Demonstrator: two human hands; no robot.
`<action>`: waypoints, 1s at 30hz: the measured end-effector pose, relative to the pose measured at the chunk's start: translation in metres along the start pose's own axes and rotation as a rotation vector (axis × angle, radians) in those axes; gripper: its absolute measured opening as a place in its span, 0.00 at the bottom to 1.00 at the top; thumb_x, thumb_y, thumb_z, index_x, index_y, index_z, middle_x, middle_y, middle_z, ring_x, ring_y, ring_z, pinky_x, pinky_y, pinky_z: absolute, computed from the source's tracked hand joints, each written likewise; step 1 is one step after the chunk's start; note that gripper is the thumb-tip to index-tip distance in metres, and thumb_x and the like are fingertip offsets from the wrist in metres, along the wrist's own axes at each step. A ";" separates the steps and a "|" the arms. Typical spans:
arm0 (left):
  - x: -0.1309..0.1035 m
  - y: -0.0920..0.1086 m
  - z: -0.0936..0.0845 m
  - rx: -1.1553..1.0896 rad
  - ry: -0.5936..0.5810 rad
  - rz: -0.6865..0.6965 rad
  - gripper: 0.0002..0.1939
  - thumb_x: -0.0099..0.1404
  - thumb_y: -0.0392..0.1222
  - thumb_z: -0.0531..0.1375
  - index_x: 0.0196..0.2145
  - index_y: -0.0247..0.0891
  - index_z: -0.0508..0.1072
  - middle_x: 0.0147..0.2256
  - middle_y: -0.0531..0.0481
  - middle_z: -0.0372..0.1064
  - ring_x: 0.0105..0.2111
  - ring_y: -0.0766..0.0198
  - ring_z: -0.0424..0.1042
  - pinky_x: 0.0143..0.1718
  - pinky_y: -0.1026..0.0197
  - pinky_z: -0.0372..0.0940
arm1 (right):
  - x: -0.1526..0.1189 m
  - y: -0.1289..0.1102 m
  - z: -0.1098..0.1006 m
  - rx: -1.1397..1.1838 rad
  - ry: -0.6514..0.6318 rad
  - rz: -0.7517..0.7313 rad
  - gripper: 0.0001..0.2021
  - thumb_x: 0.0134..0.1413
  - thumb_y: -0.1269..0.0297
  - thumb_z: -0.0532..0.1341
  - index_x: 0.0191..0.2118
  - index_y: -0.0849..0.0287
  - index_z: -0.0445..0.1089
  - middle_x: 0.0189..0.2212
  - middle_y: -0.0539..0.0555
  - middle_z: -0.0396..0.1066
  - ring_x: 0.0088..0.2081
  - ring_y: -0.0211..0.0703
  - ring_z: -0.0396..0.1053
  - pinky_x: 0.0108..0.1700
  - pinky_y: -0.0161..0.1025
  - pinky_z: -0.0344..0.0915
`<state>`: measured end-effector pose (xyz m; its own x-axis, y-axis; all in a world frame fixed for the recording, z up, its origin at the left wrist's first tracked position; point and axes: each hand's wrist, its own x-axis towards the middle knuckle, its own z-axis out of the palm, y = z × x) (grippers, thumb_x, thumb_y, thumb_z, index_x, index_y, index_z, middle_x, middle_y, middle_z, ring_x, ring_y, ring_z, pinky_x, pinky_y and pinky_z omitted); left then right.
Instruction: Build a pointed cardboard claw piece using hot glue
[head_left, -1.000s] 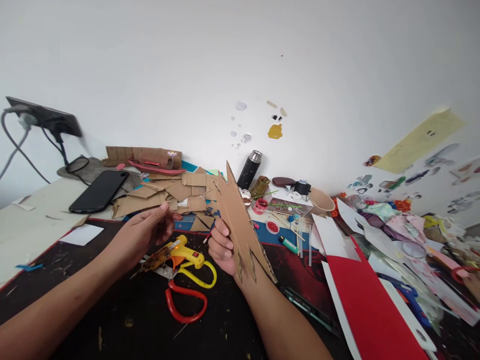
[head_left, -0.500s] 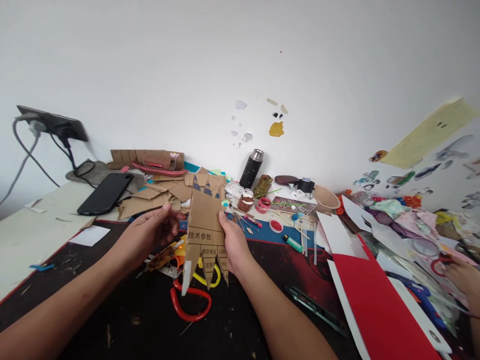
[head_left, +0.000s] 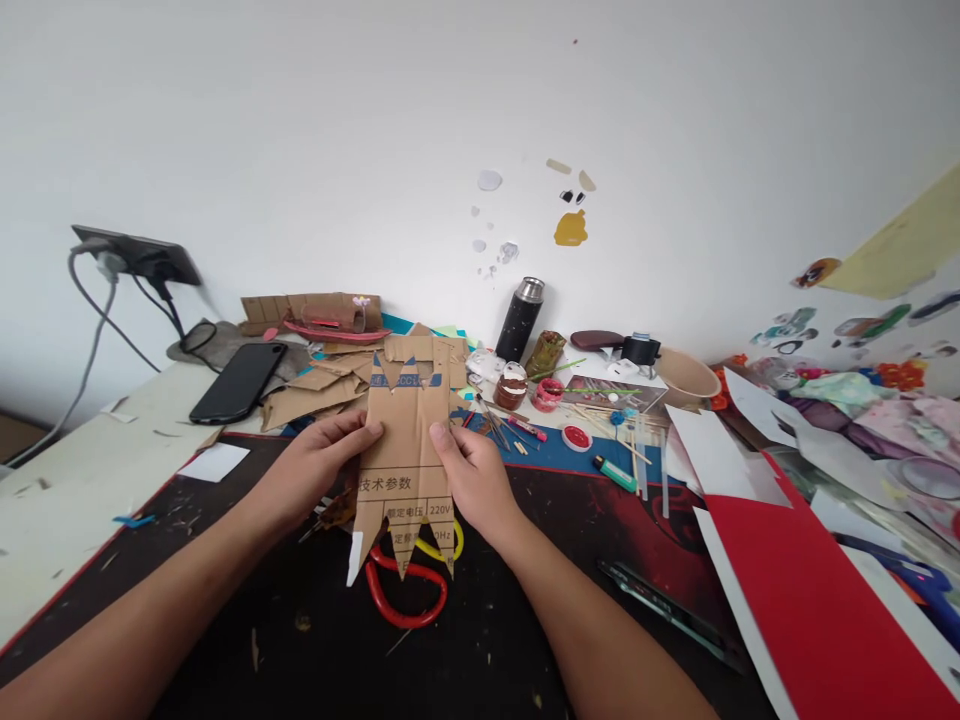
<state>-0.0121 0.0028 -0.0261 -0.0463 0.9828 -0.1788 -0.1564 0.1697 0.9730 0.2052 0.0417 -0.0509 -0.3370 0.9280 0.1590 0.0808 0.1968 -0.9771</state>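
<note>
A brown cardboard cutout [head_left: 405,430] with pointed teeth at its top and bottom edges is held up over the mat, its printed side towards me. My left hand [head_left: 319,455] pinches its left edge between thumb and fingers. On the opposite edge, my right hand [head_left: 474,475] grips it with the thumb on the front; the fingers behind are hidden. Below and partly behind the cardboard lie scissors with a red handle loop [head_left: 409,600] and a yellow handle loop [head_left: 454,540]. Their blades are covered from sight.
Cardboard scraps [head_left: 315,385] pile up at the back left beside a black phone [head_left: 238,382]. A black flask [head_left: 520,322], paint jars [head_left: 511,388] and thin sticks stand or lie behind. Red card [head_left: 810,590] and a dark cutter-like tool [head_left: 667,612] are on the right.
My left hand has come in to the cardboard's left edge and now pinches it. The cardboard has turned to face me more squarely. The view has shifted slightly left.
</note>
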 end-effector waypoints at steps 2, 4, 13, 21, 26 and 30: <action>-0.001 0.002 0.001 0.001 -0.002 -0.014 0.25 0.53 0.58 0.81 0.42 0.39 0.86 0.36 0.43 0.87 0.32 0.50 0.83 0.32 0.55 0.79 | -0.001 0.000 0.001 0.016 -0.021 0.016 0.30 0.70 0.33 0.62 0.29 0.57 0.73 0.28 0.52 0.74 0.34 0.47 0.70 0.38 0.41 0.66; -0.001 0.002 0.001 -0.006 0.011 -0.022 0.25 0.53 0.57 0.80 0.43 0.39 0.87 0.38 0.41 0.88 0.32 0.49 0.84 0.31 0.54 0.80 | 0.000 0.001 0.002 0.071 -0.051 0.046 0.30 0.69 0.33 0.63 0.31 0.56 0.75 0.30 0.53 0.76 0.36 0.49 0.73 0.39 0.42 0.69; -0.006 0.004 0.006 0.000 -0.010 -0.059 0.23 0.49 0.52 0.82 0.40 0.40 0.88 0.30 0.45 0.85 0.24 0.54 0.80 0.25 0.58 0.76 | 0.003 0.001 0.004 0.293 -0.115 0.199 0.26 0.57 0.36 0.74 0.43 0.56 0.82 0.39 0.55 0.84 0.43 0.53 0.81 0.46 0.46 0.77; -0.005 0.005 0.003 -0.007 -0.040 -0.054 0.24 0.51 0.54 0.81 0.43 0.41 0.89 0.39 0.41 0.89 0.33 0.49 0.85 0.35 0.54 0.81 | 0.001 -0.004 0.005 0.368 -0.134 0.226 0.25 0.56 0.37 0.75 0.43 0.56 0.82 0.42 0.56 0.85 0.45 0.54 0.82 0.49 0.49 0.77; -0.005 0.005 0.002 0.024 -0.061 -0.010 0.24 0.52 0.52 0.81 0.46 0.42 0.89 0.42 0.41 0.89 0.37 0.46 0.86 0.38 0.53 0.81 | -0.002 -0.006 0.006 0.307 -0.180 0.242 0.26 0.58 0.38 0.74 0.48 0.56 0.83 0.46 0.58 0.86 0.51 0.60 0.83 0.52 0.53 0.78; -0.006 0.005 0.003 0.077 -0.063 0.022 0.27 0.51 0.53 0.81 0.46 0.40 0.88 0.44 0.40 0.89 0.39 0.43 0.86 0.38 0.53 0.80 | -0.005 -0.006 0.008 0.124 -0.170 0.209 0.22 0.64 0.44 0.71 0.52 0.56 0.83 0.51 0.59 0.86 0.54 0.62 0.83 0.53 0.53 0.78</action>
<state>-0.0098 -0.0018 -0.0193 0.0141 0.9886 -0.1498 -0.0795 0.1504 0.9854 0.1983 0.0335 -0.0470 -0.4782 0.8760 -0.0631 0.0535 -0.0426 -0.9977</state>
